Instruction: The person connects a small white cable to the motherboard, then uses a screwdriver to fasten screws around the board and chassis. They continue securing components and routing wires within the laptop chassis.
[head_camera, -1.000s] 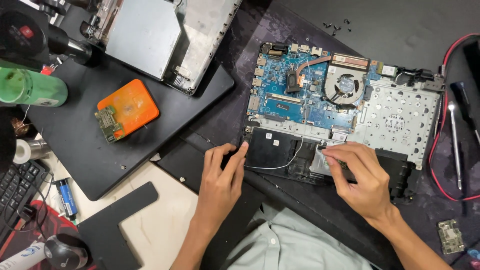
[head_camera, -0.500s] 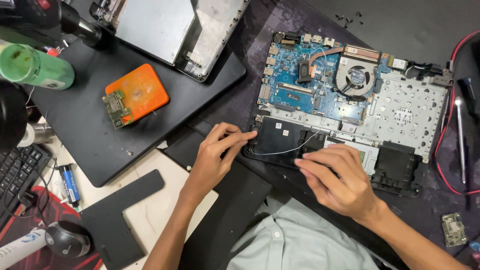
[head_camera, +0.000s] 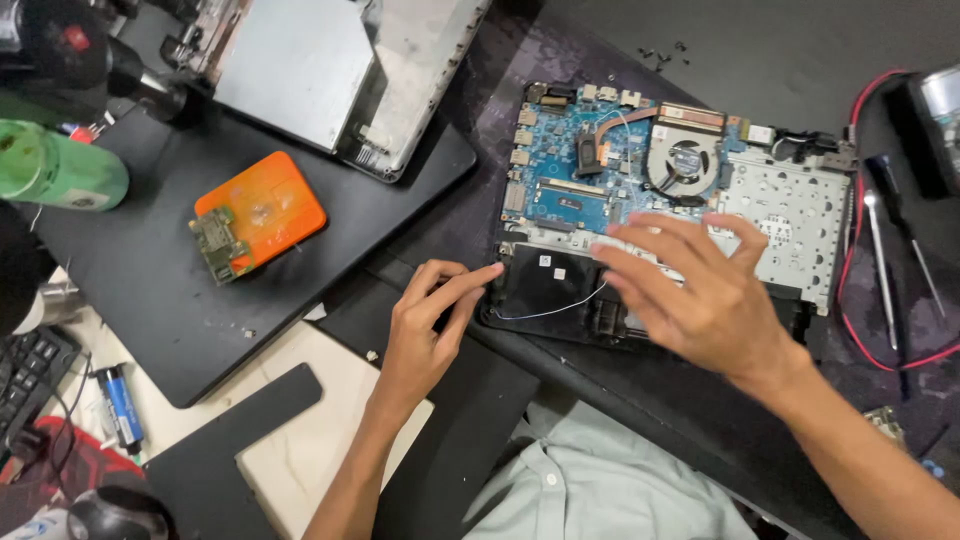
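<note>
An opened laptop base (head_camera: 790, 215) lies ahead of me, with its blue motherboard (head_camera: 575, 165), a round fan (head_camera: 687, 160) and a perforated metal plate exposed. My left hand (head_camera: 425, 325) rests at the base's near left corner, fingertips touching the edge of a black flat part (head_camera: 545, 285) crossed by a thin white wire. My right hand (head_camera: 690, 290) hovers over the middle of the base with fingers spread, holding nothing, and hides what lies beneath it.
An orange pad (head_camera: 262, 212) with a small green circuit board sits on a black mat at the left. A grey laptop shell (head_camera: 330, 75) lies at the back. A green bottle (head_camera: 60, 170) stands far left. Screwdrivers (head_camera: 880, 265) and red wire lie at the right.
My right hand has lifted off the base's near edge and spread its fingers above the middle. My left hand stays at the near left corner. The view has shifted slightly.
</note>
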